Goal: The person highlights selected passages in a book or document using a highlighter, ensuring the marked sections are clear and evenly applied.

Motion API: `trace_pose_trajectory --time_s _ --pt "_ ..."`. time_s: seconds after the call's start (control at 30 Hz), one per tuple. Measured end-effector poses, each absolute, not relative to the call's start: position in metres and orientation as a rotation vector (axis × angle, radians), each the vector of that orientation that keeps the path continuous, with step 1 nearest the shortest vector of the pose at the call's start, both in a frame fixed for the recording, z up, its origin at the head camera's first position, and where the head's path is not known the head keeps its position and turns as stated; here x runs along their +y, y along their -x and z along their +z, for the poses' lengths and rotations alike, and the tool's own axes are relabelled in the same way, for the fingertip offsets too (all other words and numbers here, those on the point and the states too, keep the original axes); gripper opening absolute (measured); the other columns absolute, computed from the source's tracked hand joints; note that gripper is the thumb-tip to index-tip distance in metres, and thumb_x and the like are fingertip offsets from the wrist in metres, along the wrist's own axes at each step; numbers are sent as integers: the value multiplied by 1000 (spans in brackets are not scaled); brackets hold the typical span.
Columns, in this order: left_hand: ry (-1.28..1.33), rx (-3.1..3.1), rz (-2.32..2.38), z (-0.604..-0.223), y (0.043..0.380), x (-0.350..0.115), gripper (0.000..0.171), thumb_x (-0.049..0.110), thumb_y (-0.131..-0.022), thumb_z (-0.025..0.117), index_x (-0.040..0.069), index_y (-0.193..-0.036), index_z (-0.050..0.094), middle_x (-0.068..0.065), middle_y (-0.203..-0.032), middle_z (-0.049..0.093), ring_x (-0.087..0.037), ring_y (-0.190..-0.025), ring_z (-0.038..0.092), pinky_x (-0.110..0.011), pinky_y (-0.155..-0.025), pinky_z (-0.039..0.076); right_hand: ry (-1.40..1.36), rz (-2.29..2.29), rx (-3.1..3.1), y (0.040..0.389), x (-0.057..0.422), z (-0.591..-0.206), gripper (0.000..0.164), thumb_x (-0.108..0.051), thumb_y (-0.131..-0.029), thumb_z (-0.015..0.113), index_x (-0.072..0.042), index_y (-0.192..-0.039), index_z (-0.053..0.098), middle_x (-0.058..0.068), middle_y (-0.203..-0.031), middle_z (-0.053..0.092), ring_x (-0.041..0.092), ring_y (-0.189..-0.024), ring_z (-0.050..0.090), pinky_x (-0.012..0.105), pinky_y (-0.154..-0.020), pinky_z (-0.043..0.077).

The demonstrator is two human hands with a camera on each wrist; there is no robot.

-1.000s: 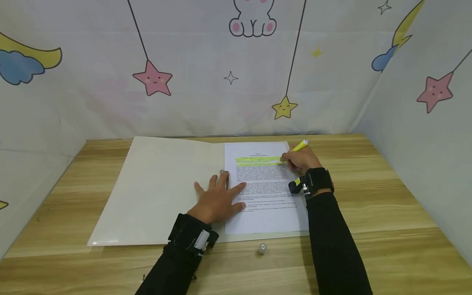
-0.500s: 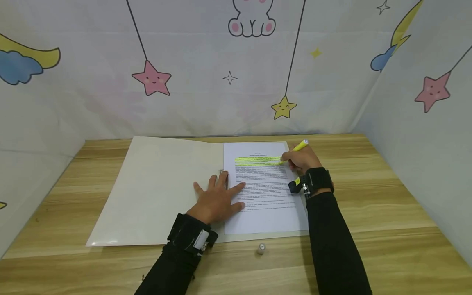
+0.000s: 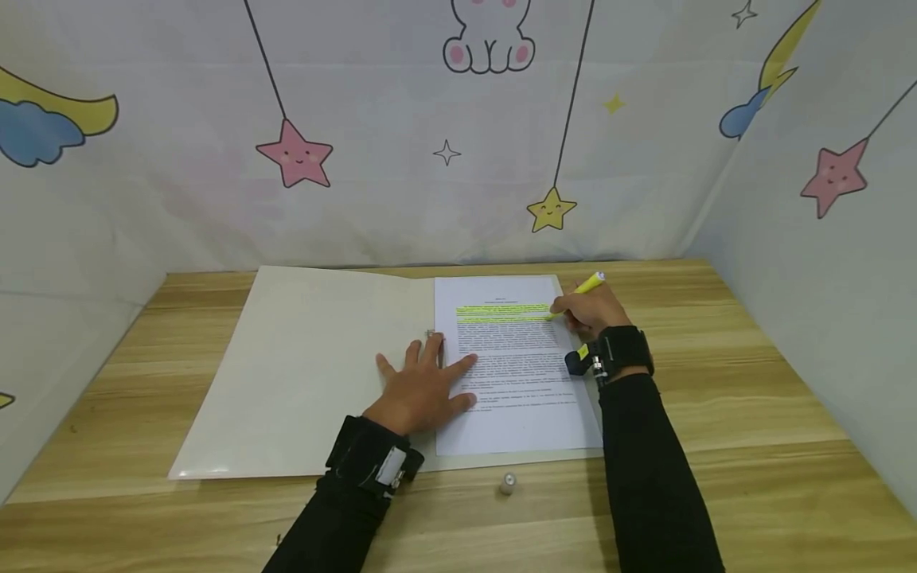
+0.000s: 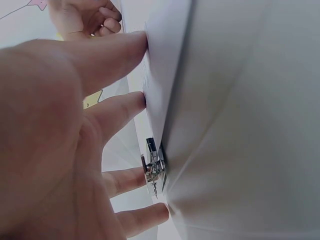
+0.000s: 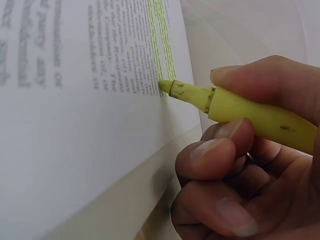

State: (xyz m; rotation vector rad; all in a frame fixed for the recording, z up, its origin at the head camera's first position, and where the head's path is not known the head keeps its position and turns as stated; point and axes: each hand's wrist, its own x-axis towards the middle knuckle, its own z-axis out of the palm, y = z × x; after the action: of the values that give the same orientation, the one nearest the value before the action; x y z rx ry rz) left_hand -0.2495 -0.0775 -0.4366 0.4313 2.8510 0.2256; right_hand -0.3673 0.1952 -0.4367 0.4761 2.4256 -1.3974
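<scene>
Folder (image 3: 308, 374) lies spread flat across the table (image 3: 86, 430), with the printed sheet (image 3: 516, 430) on its right half. If the folder slides on the wood, the sheet likely goes with it.

Your left hand (image 3: 419, 394) is splayed wide and grips nothing. Thumb and forefinger rest on the sheet's left side; the other fingers reach beyond its left edge, near the clip (image 4: 155, 170). Lift that hand mid-stroke and the sheet could twist under the drag of the pen (image 5: 265, 117); how firmly the clip holds it, you cannot tell from these views. A knock to the clip might shift the sheet too.

In front of the folder sits a small cylinder (image 3: 508, 484), perhaps the pen's cap. Your right forearm is near it, so a careless sweep leftward could send it rolling.

Your right hand (image 3: 589, 309) pinches the yellow pen narrowly, its tip at the right end of the lowest yellow lines (image 3: 501, 320). Run on and you may streak the margin; linger and the ink may blot or soak through. Watch the wrist camera (image 3: 575, 364) as well: dropped too low, it could scuff the sheet and pull it crooked.
</scene>
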Motion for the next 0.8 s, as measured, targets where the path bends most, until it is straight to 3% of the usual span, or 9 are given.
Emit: trace_pose_trajectory --time_s 0.4,0.6,0.8 --pt "-433 2852 231 -437 250 -78 60 54 -93 60 40 -149 43 -16 -161 23 -43 -144 24 -84 -103 15 -483 -1423 2418 367 200 -434 22 -11 -86 71 -9 -86 49 -1 -57 51 15 -52 49 26 -52 40" --pt "-424 2850 218 -438 251 -78 60 55 -92 60 41 -149 42 -15 -160 24 -42 -143 25 -84 -104 15 -408 -1586 2286 368 209 -441 23 -10 -88 70 -8 -79 49 0 -58 51 14 -50 47 24 -46 36" --pt "-421 2851 230 -438 250 -78 60 54 -92 60 41 -148 43 -15 -160 24 -42 -143 26 -84 -104 15 -263 -1903 1926 356 216 -419 22 -4 -97 61 -7 -77 52 1 -62 51 15 -54 47 24 -48 34"
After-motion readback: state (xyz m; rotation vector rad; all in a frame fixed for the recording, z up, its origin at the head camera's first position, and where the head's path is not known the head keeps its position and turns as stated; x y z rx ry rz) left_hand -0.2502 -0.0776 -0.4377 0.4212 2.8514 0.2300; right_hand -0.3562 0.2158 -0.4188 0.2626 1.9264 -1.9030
